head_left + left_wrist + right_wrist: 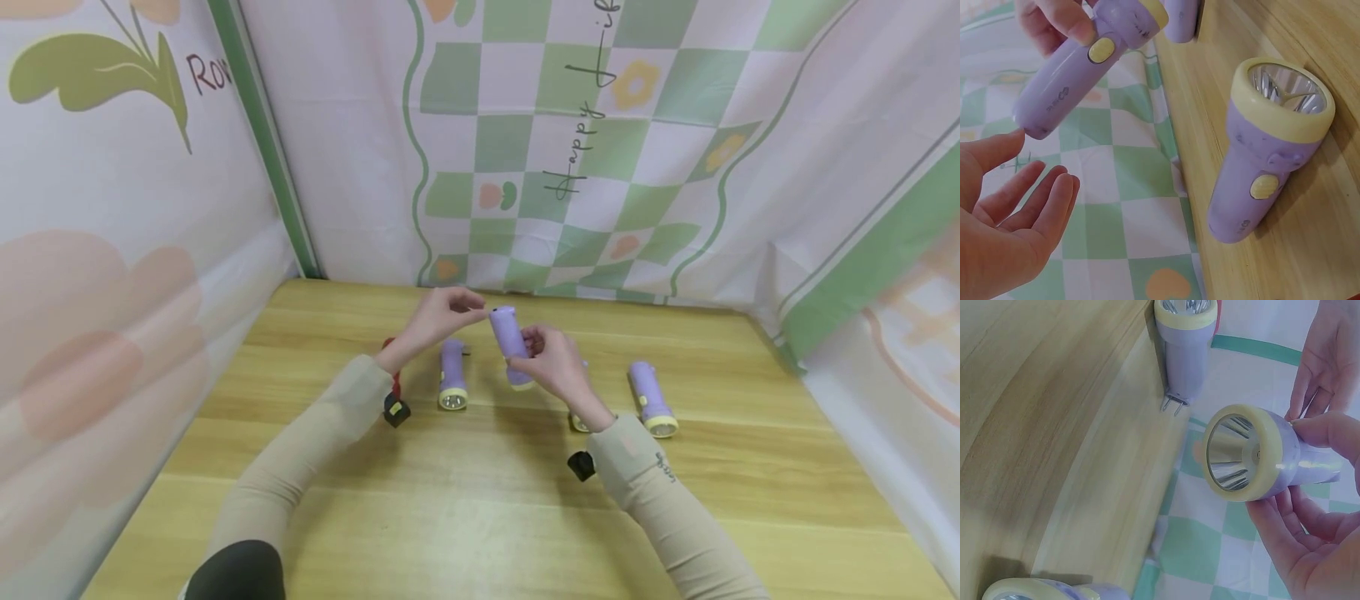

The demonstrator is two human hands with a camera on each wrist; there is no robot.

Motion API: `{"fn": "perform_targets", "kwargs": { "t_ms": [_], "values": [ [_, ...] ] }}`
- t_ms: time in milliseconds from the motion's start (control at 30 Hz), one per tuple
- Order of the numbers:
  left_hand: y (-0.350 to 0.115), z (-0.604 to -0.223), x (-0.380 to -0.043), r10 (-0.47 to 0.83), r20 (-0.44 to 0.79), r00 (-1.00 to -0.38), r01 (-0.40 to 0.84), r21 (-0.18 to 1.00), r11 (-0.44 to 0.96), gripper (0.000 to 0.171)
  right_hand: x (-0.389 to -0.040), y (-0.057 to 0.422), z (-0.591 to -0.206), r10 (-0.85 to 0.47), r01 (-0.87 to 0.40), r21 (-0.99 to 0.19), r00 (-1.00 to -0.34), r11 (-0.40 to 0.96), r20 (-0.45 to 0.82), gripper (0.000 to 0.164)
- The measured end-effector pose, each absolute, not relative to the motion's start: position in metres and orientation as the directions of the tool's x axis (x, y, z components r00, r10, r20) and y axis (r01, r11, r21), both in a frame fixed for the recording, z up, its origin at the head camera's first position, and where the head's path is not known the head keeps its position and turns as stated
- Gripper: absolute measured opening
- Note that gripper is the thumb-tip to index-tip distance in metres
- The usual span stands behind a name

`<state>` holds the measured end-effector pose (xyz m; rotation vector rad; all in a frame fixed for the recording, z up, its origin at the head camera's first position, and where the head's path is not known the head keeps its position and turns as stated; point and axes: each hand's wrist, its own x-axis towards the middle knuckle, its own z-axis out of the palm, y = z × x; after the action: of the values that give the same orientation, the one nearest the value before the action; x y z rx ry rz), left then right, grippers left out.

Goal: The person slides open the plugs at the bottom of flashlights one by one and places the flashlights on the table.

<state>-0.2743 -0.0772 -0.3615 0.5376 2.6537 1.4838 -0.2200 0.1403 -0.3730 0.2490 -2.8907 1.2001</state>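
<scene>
Gripping a purple torch (pixel 507 333) with the right hand (pixel 555 362), thumb to one side and fingers curled round the other. Pressing the thumb just beside the yellow switch (pixel 1102 50), by the left wrist view. Held raised and tilted above the table (pixel 465 533), tail up toward the left hand (pixel 442 317), pale yellow rim down. Turned away from both palms at the head end, with a silvery lens (pixel 1234 455) in the right wrist view.

Reaching to the torch's tail with the left hand, thumb extended, fingers loosely bent and apart, grasping nothing. Very close at the thumb tip; cannot tell whether truly touching.

Lying near the left hand on the table: a second torch (pixel 452 375), lens toward the person, with metal prongs (pixel 1174 405) out at the tail. Partly hidden behind the right hand: a third torch (pixel 579 422). Farther right: a fourth torch (pixel 651 400), also lens toward the person.

Below the left wrist, a black block (pixel 397 411) near a red strip (pixel 396 383); beside the right cuff, a black piece (pixel 581 465). Covering both arms: beige sleeves (pixel 300 467). Behind the table: a green-and-white checked cloth (pixel 502 142), printed with "Happy".
</scene>
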Motion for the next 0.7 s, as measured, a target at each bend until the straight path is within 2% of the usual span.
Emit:
{"fn": "perform_targets", "kwargs": {
  "t_ms": [333, 700],
  "values": [
    [-0.072, -0.358, -0.271, 0.312, 0.126, -0.942, 0.267, 0.845, 0.464, 0.038, -0.219, 0.139, -0.368, -0.149, -0.166, -0.692, -0.985, 0.702, 0.086, 0.047],
    [-0.069, -0.358, -0.264, 0.316, 0.204, -0.926, 0.33, 0.846, 0.419, 0.034, -0.218, 0.138, -0.365, -0.155, -0.217, -0.68, -0.976, 0.7, 0.153, 0.046]
  ]
}}
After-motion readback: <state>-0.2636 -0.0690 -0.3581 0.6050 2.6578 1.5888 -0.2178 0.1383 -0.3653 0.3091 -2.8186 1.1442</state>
